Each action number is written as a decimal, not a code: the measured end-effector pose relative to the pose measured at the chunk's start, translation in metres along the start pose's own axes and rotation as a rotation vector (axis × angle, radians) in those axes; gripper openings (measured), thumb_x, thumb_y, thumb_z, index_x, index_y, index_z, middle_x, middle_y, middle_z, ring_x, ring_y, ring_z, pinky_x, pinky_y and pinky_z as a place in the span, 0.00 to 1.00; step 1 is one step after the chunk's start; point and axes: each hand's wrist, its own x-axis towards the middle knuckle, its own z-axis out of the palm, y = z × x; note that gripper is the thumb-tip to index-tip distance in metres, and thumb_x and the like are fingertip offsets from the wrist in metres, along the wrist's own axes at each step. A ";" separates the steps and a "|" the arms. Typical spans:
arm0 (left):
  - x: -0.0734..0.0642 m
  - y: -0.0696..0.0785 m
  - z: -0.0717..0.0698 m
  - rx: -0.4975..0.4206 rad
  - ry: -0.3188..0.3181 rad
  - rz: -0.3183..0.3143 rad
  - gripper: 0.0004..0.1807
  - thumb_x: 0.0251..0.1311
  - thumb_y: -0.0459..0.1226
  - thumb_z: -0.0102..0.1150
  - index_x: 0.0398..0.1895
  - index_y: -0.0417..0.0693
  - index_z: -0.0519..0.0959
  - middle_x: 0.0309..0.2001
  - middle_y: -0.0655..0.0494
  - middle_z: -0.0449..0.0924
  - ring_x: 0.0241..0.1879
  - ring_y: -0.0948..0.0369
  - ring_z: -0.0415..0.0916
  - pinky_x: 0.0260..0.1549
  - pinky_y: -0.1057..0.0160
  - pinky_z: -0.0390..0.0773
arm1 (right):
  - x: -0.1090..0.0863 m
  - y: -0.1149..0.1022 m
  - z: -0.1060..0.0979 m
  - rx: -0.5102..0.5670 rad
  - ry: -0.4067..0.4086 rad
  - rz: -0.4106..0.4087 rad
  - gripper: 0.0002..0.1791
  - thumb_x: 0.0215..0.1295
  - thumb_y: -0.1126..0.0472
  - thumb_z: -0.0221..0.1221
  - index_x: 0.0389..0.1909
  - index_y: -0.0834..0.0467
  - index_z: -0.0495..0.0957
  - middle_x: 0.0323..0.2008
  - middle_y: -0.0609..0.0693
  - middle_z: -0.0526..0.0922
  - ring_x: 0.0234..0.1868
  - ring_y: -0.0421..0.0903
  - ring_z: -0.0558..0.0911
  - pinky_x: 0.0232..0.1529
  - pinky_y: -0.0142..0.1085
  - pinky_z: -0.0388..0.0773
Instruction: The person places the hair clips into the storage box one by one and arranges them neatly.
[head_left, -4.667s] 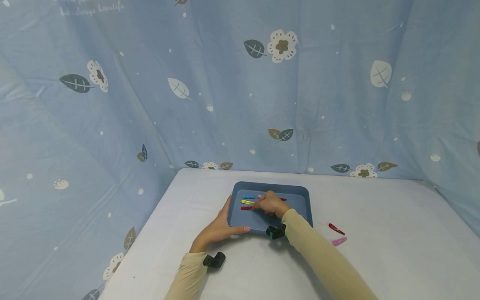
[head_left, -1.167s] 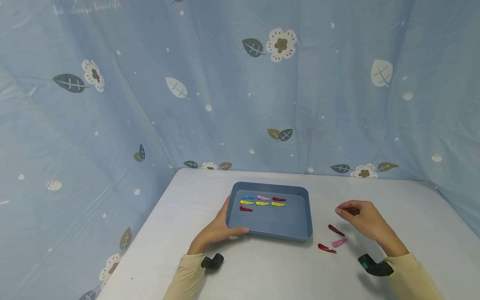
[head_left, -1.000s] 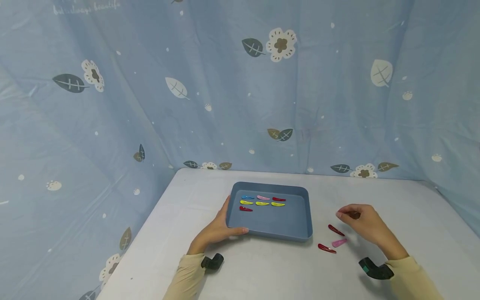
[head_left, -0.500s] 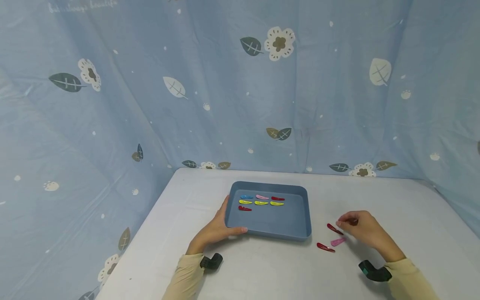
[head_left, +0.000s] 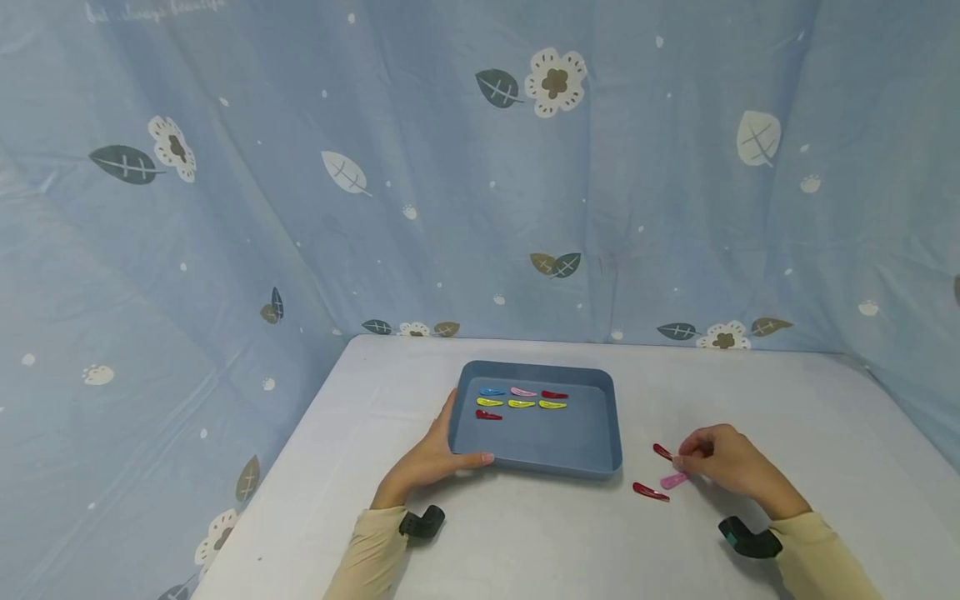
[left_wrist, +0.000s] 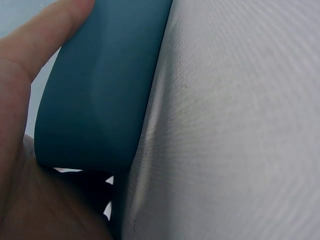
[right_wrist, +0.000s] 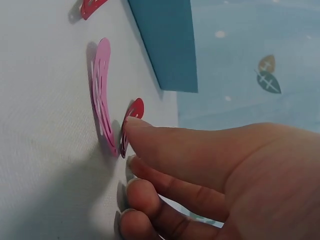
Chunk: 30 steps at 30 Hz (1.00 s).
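Note:
A blue-grey tray (head_left: 540, 442) holds hair clips laid in rows: blue (head_left: 492, 392), pink (head_left: 523, 392) and red (head_left: 555, 395) at the back, yellow ones (head_left: 521, 404) below, then one red (head_left: 489, 415). My left hand (head_left: 429, 460) rests around the tray's near-left corner, fingers along the left side and thumb along the front wall. On the table to the right, my right hand (head_left: 731, 467) is at a red hair clip (right_wrist: 134, 107); its thumb tip overlaps the clip, whose far end is partly hidden. A pink hair clip (right_wrist: 102, 90) lies alongside.
Another red hair clip (head_left: 650, 492) lies on the white tablecloth (head_left: 540, 542), nearer than the pink one. A blue curtain (head_left: 450, 167) with flower and leaf prints hangs behind and to the left of the table.
Since the oldest frame, my right hand has left the tray for the loose clips; another red clip now lies there. In the last second it lowers to the far red clip. The left hand stays.

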 end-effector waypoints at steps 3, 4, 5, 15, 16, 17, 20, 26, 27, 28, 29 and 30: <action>0.000 -0.001 -0.001 0.000 -0.001 0.014 0.72 0.52 0.50 0.79 0.85 0.57 0.31 0.85 0.54 0.42 0.84 0.50 0.42 0.77 0.34 0.50 | 0.000 0.000 0.001 -0.005 -0.001 -0.008 0.10 0.61 0.61 0.70 0.37 0.64 0.84 0.27 0.49 0.78 0.31 0.45 0.73 0.28 0.31 0.69; 0.001 -0.001 -0.001 -0.001 -0.002 0.014 0.72 0.52 0.50 0.79 0.85 0.57 0.32 0.85 0.54 0.42 0.84 0.50 0.42 0.77 0.34 0.50 | 0.000 0.000 0.001 -0.008 0.000 -0.008 0.09 0.61 0.61 0.70 0.37 0.64 0.84 0.27 0.49 0.78 0.31 0.45 0.73 0.27 0.31 0.69; 0.001 -0.001 -0.001 -0.003 -0.002 0.014 0.72 0.52 0.50 0.79 0.85 0.57 0.32 0.85 0.54 0.42 0.84 0.50 0.42 0.78 0.34 0.50 | 0.000 0.000 0.002 -0.010 -0.001 -0.009 0.09 0.61 0.62 0.71 0.36 0.63 0.84 0.26 0.49 0.77 0.31 0.45 0.72 0.27 0.31 0.68; -0.001 0.000 0.000 0.008 0.003 -0.019 0.72 0.52 0.53 0.79 0.85 0.57 0.31 0.86 0.54 0.40 0.84 0.50 0.41 0.78 0.34 0.49 | 0.001 0.001 0.006 -0.033 0.001 -0.013 0.02 0.62 0.66 0.67 0.33 0.62 0.85 0.24 0.49 0.77 0.30 0.45 0.72 0.27 0.31 0.68; -0.001 0.000 0.000 0.006 0.004 -0.017 0.72 0.51 0.53 0.79 0.85 0.57 0.31 0.86 0.54 0.41 0.84 0.50 0.41 0.78 0.34 0.49 | 0.001 0.001 0.006 -0.036 0.001 -0.015 0.02 0.62 0.67 0.67 0.32 0.62 0.84 0.24 0.49 0.76 0.30 0.45 0.72 0.27 0.31 0.68; -0.001 0.001 0.000 0.005 0.003 -0.018 0.72 0.51 0.53 0.79 0.85 0.57 0.31 0.86 0.54 0.41 0.84 0.50 0.41 0.78 0.34 0.49 | 0.001 0.001 0.006 -0.040 0.000 -0.016 0.02 0.63 0.67 0.66 0.32 0.62 0.84 0.24 0.49 0.76 0.30 0.45 0.72 0.27 0.31 0.68; -0.001 0.002 0.000 0.002 0.003 -0.018 0.72 0.51 0.52 0.79 0.85 0.57 0.31 0.86 0.54 0.41 0.84 0.50 0.41 0.78 0.34 0.49 | 0.001 0.000 0.006 -0.041 -0.004 -0.016 0.02 0.64 0.67 0.65 0.32 0.62 0.83 0.24 0.48 0.76 0.29 0.44 0.72 0.27 0.31 0.68; 0.000 0.002 0.000 0.006 0.003 -0.015 0.73 0.51 0.52 0.79 0.85 0.56 0.31 0.86 0.53 0.42 0.84 0.50 0.43 0.78 0.34 0.50 | 0.000 -0.001 0.005 -0.043 -0.029 -0.028 0.04 0.68 0.67 0.63 0.33 0.63 0.82 0.25 0.48 0.75 0.29 0.44 0.71 0.27 0.31 0.67; 0.000 0.002 0.000 0.005 0.003 -0.016 0.73 0.51 0.52 0.79 0.85 0.56 0.31 0.86 0.53 0.42 0.84 0.50 0.43 0.78 0.34 0.49 | 0.000 -0.001 0.005 -0.047 -0.035 -0.028 0.05 0.68 0.66 0.63 0.33 0.64 0.81 0.25 0.48 0.75 0.29 0.44 0.71 0.27 0.31 0.67; 0.000 0.002 0.000 0.004 0.003 -0.017 0.73 0.51 0.52 0.79 0.85 0.56 0.31 0.86 0.53 0.41 0.84 0.50 0.42 0.78 0.34 0.49 | 0.000 -0.001 0.005 -0.050 -0.038 -0.025 0.05 0.69 0.66 0.62 0.34 0.64 0.81 0.25 0.48 0.75 0.30 0.44 0.71 0.28 0.31 0.67; 0.000 0.002 0.000 0.003 0.001 -0.018 0.73 0.51 0.52 0.79 0.85 0.56 0.31 0.86 0.52 0.41 0.84 0.50 0.42 0.78 0.35 0.48 | 0.000 -0.001 0.005 -0.055 -0.041 -0.023 0.05 0.70 0.65 0.62 0.34 0.64 0.81 0.26 0.49 0.75 0.30 0.44 0.72 0.28 0.31 0.68; -0.001 0.003 0.000 0.002 0.000 -0.024 0.73 0.51 0.52 0.79 0.85 0.56 0.31 0.86 0.53 0.41 0.84 0.50 0.42 0.79 0.35 0.48 | 0.000 -0.001 0.005 -0.057 -0.042 -0.021 0.05 0.70 0.65 0.62 0.35 0.64 0.81 0.26 0.49 0.75 0.30 0.44 0.72 0.29 0.31 0.68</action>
